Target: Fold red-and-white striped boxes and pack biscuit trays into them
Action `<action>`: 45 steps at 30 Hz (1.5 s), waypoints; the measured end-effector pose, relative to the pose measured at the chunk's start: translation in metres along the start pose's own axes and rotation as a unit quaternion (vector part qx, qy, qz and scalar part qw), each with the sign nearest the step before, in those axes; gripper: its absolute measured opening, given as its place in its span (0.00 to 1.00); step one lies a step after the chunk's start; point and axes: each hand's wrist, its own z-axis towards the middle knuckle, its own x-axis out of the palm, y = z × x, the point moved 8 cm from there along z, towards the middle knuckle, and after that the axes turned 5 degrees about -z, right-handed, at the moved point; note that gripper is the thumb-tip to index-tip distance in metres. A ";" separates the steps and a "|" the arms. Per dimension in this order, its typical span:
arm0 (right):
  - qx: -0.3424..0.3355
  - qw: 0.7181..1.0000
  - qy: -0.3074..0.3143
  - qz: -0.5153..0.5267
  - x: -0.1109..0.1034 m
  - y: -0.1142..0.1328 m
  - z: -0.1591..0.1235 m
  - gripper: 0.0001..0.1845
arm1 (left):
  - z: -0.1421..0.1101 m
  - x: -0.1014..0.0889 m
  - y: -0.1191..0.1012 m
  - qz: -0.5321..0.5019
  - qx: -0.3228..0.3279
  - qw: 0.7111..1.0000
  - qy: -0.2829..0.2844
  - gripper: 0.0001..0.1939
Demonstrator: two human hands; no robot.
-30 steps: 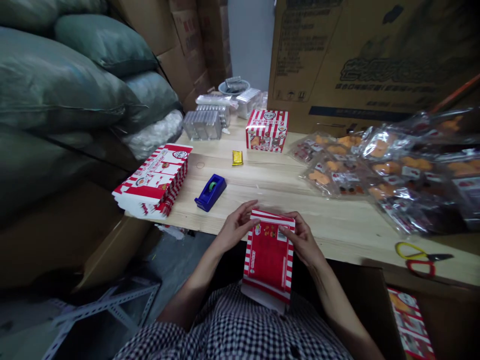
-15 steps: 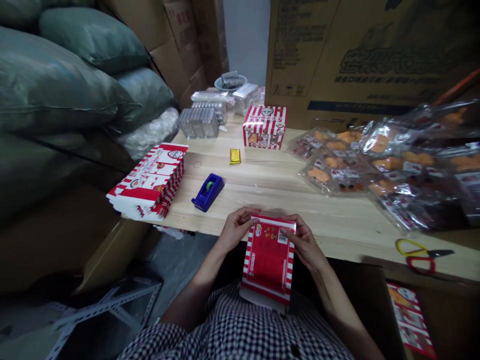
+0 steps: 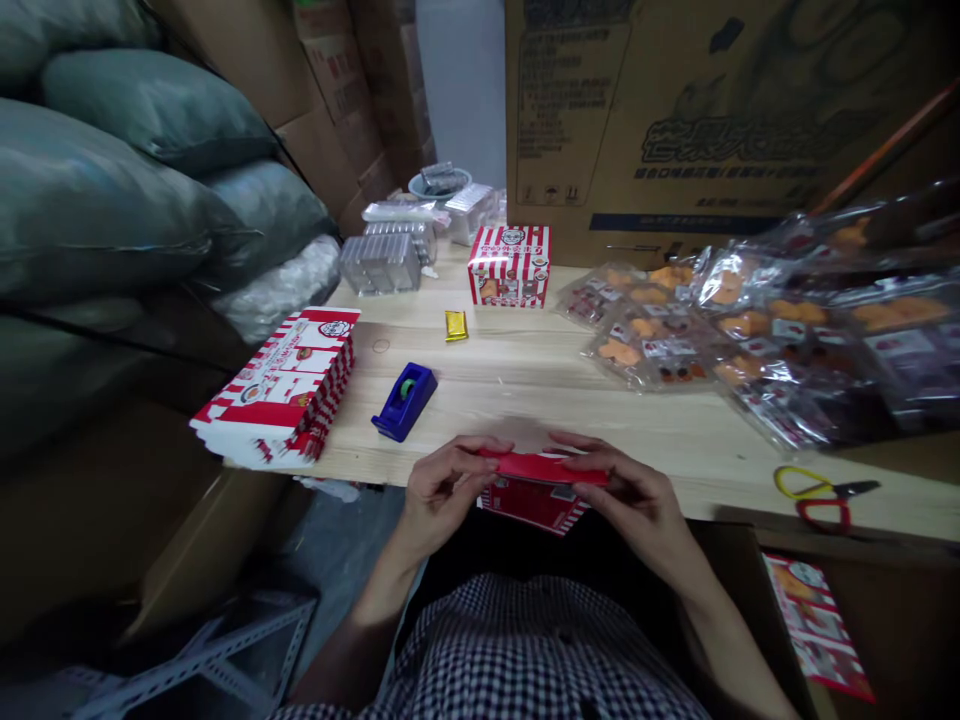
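Note:
A red and white printed carton [image 3: 531, 503] is held between my two hands at the table's front edge, its red top panel tilted toward me. My left hand [image 3: 450, 490] pinches the panel's left end between thumb and fingers. At the opposite end my right hand [image 3: 626, 490] grips it the same way. Beyond them on the table lie a blue tape dispenser [image 3: 405, 402] with green tape and a small yellow packet [image 3: 456, 325]. An assembled striped box [image 3: 510, 266] stands farther back.
To the left, flat cartons [image 3: 281, 385] form a stack. Clear plastic packs [image 3: 381, 264] stand behind, near a bowl [image 3: 440, 182]. Bagged orange pieces [image 3: 660, 330] crowd the right side, with scissors [image 3: 825, 492] near the front edge. A large cardboard box [image 3: 585, 130] rises at the back.
The carton has tipped from showing its flat printed face to showing its red upper edge, and has risen slightly. Both hands have turned, now gripping its ends. The view has shifted a little.

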 end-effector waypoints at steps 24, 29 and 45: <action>0.163 0.983 -0.018 0.082 0.017 -0.038 -0.005 0.15 | -0.026 0.003 0.025 -0.064 -0.137 0.987 -0.061 0.04; 0.187 0.970 -0.007 0.157 0.022 -0.043 -0.007 0.20 | -0.026 0.014 0.030 -0.078 -0.185 0.979 -0.023 0.09; 0.228 0.960 -0.084 0.141 0.026 -0.126 -0.047 0.19 | -0.081 0.050 0.111 -0.116 -0.396 0.910 0.029 0.17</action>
